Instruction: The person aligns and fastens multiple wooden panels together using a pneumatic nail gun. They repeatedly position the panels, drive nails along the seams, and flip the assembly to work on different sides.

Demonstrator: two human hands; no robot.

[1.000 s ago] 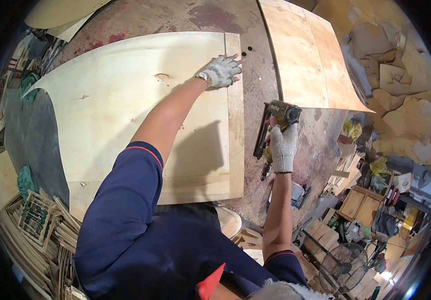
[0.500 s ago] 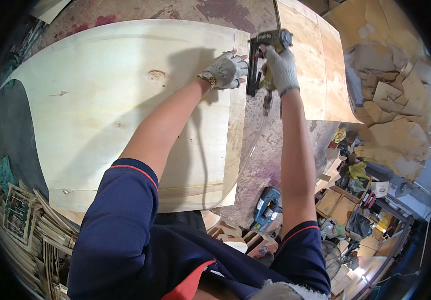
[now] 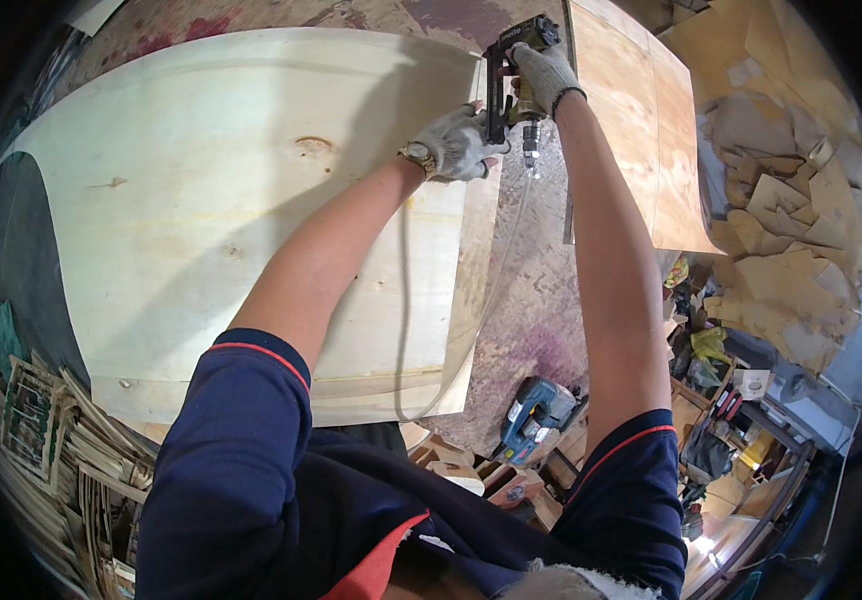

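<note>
My right hand (image 3: 545, 76), in a pale work glove, grips a pneumatic nail gun (image 3: 523, 40) by its handle. The gun's dark nose and magazine stand at the right edge of a large pale plywood sheet (image 3: 201, 200). An air hose (image 3: 511, 235) runs from the fitting under the handle down toward me. My left hand (image 3: 453, 145), in a fingerless glove, lies flat with fingers spread on that same edge, just left of the gun. Along this edge runs a narrow strip of wood (image 3: 473, 250). What lies under the gun's nose is hidden.
A second, browner plywood sheet (image 3: 631, 130) lies to the right. Below on the floor sits a blue power tool (image 3: 536, 420) beside wood offcuts (image 3: 451, 465). Torn brown sheets (image 3: 786, 220) pile at far right, thin wood strips (image 3: 91, 470) at lower left.
My right hand has carried the nail gun up and left, onto the sheet's edge near my left hand. My left hand stays on the edge, nearly in place.
</note>
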